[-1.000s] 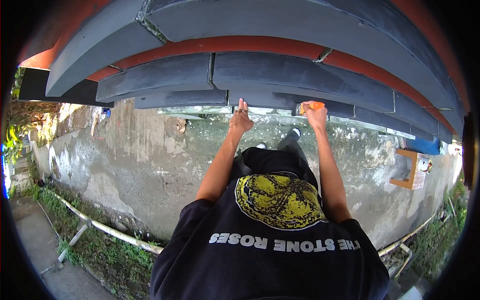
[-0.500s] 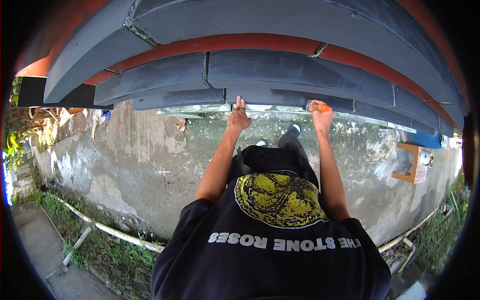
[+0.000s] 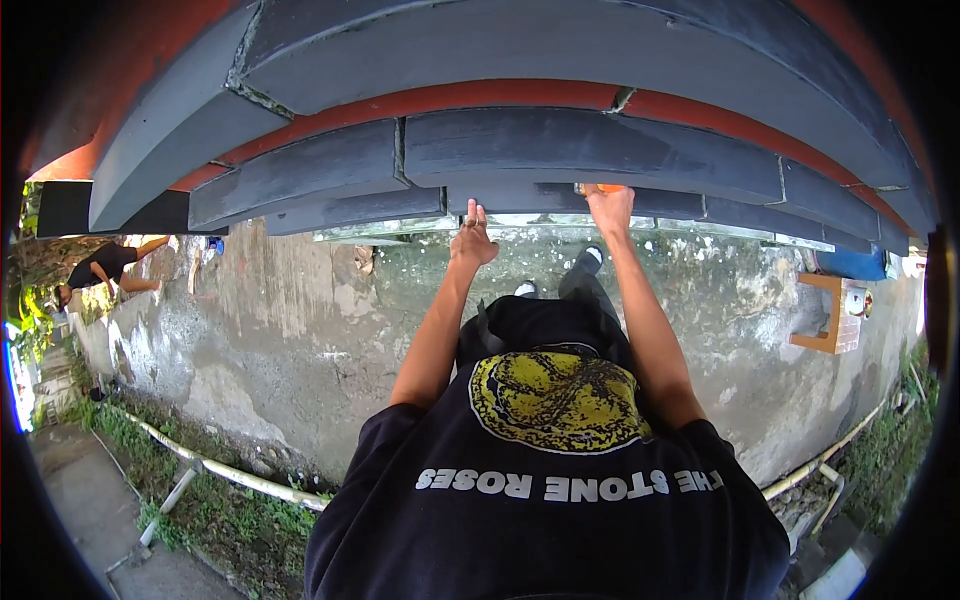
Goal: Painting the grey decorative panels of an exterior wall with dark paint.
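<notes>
My right hand [image 3: 612, 212] is closed round a paintbrush [image 3: 606, 188] with an orange handle. The brush lies against the lowest grey band [image 3: 520, 194] of the wall, where a darker, wet-looking patch shows beside it. Most of the bristle end is hard to make out. To the left, my left hand [image 3: 474, 243] has its fingers stretched up, with the fingertips at the lower edge of the same band, near a vertical joint. It holds nothing.
Grey bands with a red stripe [image 3: 430, 97] between them step out overhead. A brown table-like stand [image 3: 828, 315] is at the right, near something blue [image 3: 850, 263]. Another person [image 3: 105, 268] is at the far left. A pale pipe [image 3: 215, 468] edges the worn concrete ground [image 3: 290, 340].
My right hand has moved left and up along the band with the paintbrush. My left hand has barely shifted. Another person has come into sight at the far left.
</notes>
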Demonstrator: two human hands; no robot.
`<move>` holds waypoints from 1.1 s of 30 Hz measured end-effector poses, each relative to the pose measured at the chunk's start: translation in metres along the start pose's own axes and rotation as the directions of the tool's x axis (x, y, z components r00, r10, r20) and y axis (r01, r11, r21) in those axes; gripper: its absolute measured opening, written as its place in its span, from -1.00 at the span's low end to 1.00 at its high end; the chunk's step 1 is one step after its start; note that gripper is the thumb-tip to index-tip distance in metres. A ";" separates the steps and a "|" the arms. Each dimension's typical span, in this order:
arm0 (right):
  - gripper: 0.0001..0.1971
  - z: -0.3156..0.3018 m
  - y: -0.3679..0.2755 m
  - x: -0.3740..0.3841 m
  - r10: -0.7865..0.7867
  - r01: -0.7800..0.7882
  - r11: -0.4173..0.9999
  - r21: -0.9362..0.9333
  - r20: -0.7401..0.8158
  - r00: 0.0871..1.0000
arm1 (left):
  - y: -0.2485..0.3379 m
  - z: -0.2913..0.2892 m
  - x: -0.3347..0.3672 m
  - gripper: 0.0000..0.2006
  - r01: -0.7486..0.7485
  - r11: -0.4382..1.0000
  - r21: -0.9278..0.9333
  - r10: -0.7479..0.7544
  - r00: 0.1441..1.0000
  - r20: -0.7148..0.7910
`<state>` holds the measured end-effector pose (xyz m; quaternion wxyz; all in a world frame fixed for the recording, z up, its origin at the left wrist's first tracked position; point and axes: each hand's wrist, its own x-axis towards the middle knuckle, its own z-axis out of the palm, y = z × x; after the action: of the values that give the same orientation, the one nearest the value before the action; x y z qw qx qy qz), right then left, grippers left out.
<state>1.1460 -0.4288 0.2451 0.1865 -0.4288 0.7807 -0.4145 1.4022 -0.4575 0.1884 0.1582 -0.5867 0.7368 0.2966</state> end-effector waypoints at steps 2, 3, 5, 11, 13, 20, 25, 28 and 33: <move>-0.75 -0.005 0.020 0.002 0.024 -0.022 0.999 0.024 -0.075 0.997 | 0.003 -0.002 0.001 -0.09 -0.002 1.000 0.010 0.002 1.000 -0.009; -0.78 -0.006 0.032 0.005 0.023 -0.022 0.999 0.048 -0.019 1.000 | 0.005 -0.003 0.001 -0.09 0.002 1.000 0.023 -0.002 1.000 -0.008; -0.80 -0.016 0.027 0.006 0.149 -0.166 0.971 0.171 0.107 0.983 | 0.002 0.000 0.000 -0.09 0.016 0.999 0.030 -0.016 1.000 -0.004; -0.77 -0.016 0.027 0.007 0.247 -0.230 0.878 0.420 0.016 0.969 | 0.003 0.000 0.000 -0.10 0.008 1.000 0.027 -0.008 1.000 0.008; -0.77 -0.016 0.026 0.004 0.293 -0.337 0.862 0.380 0.170 0.941 | 0.003 -0.001 -0.001 -0.10 0.011 0.999 0.033 -0.011 1.000 -0.009; -0.82 0.001 0.037 -0.010 0.245 -0.397 0.686 0.610 0.319 0.915 | 0.000 0.000 0.001 -0.11 -0.013 1.000 -0.006 0.013 1.000 -0.014; -0.84 -0.031 0.075 -0.008 0.318 -0.280 0.901 0.332 -0.064 0.946 | -0.001 0.002 0.001 -0.13 -0.015 1.000 0.006 0.015 0.999 -0.033; -0.86 -0.072 0.078 0.000 0.100 -0.140 0.985 -0.099 -0.331 0.938 | -0.003 0.002 0.000 -0.13 -0.022 1.000 -0.003 0.022 0.999 -0.042; -0.87 -0.105 0.126 0.018 0.025 -0.106 0.981 -0.164 -0.433 0.901 | 0.006 -0.004 -0.004 -0.13 -0.022 1.000 0.001 0.022 0.999 -0.047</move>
<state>1.0031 -0.3563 0.2062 -0.0163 -0.3159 0.8512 -0.4187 1.3974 -0.4567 0.1955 0.1377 -0.5853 0.7469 0.2840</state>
